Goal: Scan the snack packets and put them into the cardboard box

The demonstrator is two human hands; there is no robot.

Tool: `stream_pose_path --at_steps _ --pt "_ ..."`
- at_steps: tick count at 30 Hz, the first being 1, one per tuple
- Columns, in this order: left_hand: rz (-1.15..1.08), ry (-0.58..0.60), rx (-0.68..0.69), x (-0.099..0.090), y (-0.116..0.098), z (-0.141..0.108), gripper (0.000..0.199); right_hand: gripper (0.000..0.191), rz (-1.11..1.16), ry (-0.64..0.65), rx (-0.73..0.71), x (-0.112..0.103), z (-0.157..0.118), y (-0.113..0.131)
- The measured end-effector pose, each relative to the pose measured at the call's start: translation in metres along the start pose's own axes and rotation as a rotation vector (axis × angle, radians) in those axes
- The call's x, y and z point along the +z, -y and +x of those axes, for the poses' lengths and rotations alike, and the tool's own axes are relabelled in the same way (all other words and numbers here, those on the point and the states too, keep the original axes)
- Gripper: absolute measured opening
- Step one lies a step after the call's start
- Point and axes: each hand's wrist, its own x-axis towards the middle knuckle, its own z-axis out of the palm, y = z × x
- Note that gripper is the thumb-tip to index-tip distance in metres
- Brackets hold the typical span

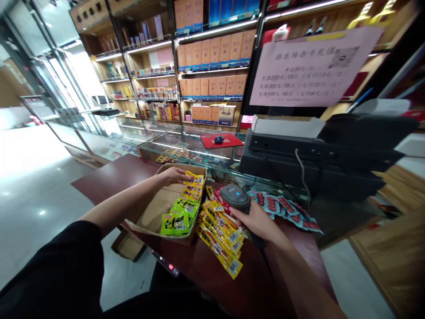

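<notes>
My left hand (176,176) reaches into the far right corner of an open cardboard box (151,217), its fingers closed on the edge of a small yellow snack packet (195,179). Below that packet lie more yellow packets (191,192) and several green packets (175,223) along the box's right side. In my right hand (262,221) is a dark grey handheld barcode scanner (235,196), with a small blue light on top. Under and beside the scanner, long yellow snack packets (221,237) lie fanned out. A red packet (222,199) is partly hidden behind the scanner.
Light blue packets (285,208) lie right of the scanner on the dark red tabletop (212,283). Behind stands a glass counter (156,144) with a mouse (218,139) on a red mat. A monitor's back carries a pink paper sign (302,71). Another cardboard box (128,244) sits lower left.
</notes>
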Motion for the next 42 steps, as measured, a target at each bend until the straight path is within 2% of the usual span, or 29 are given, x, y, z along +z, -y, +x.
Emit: stream_pose_path --at_steps 5,11,15,22,25,27,29,35,39,42 --pt "0.071 -0.049 -0.044 -0.020 0.016 -0.004 0.048 0.028 0.005 0.051 0.048 0.005 0.002 -0.006" --pt "0.150 -0.058 -0.050 -0.013 0.030 -0.007 0.057 0.033 -0.002 0.076 0.092 0.005 0.003 -0.007" --pt "0.233 -0.017 -0.033 -0.002 0.028 -0.007 0.058 0.035 -0.009 0.059 0.098 -0.004 0.003 -0.005" --pt "0.465 -0.103 0.072 -0.002 0.014 -0.004 0.053 0.036 -0.030 -0.083 0.052 -0.034 -0.001 -0.008" --pt "0.486 -0.088 0.106 0.005 0.004 -0.001 0.052 0.037 -0.008 -0.147 0.091 -0.049 -0.007 -0.006" --pt "0.485 -0.051 0.133 0.018 -0.002 0.003 0.051 0.037 0.026 -0.185 0.107 -0.059 -0.012 -0.005" --pt "0.470 0.012 0.158 0.039 -0.006 0.007 0.050 0.035 0.051 -0.219 0.109 -0.071 -0.017 -0.006" --pt "0.503 0.314 0.202 0.132 -0.008 0.021 0.049 0.030 -0.059 -0.260 0.110 -0.103 -0.034 -0.016" --pt "0.702 0.459 0.274 0.192 0.001 0.027 0.047 0.028 -0.084 -0.285 0.141 -0.114 -0.044 -0.016" --pt "0.900 0.587 0.372 0.228 0.008 0.022 0.048 0.028 -0.095 -0.289 0.120 -0.118 -0.050 -0.014"
